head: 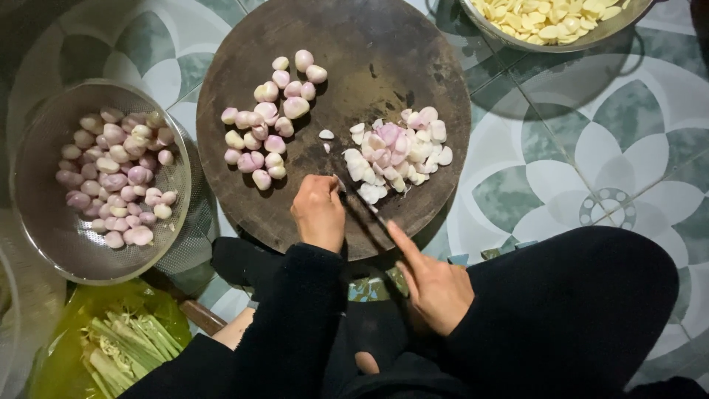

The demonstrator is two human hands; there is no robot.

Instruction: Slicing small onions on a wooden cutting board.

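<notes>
Head view shows my right hand (436,284) grasping a dark knife (367,208), forefinger along its back. My left hand (319,210) is clenched just beside the blade. Beyond both lie chopped shallots (395,151), pale pink, on the round cutting board (369,44); whole shallots (269,122) farther left.

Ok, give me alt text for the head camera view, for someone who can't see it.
A person's left hand steadies something on a round dark chopping board while the right hand holds a knife beside chopped shallots. Whole peeled shallots lie on the board, more fill a metal colander at left.
</notes>
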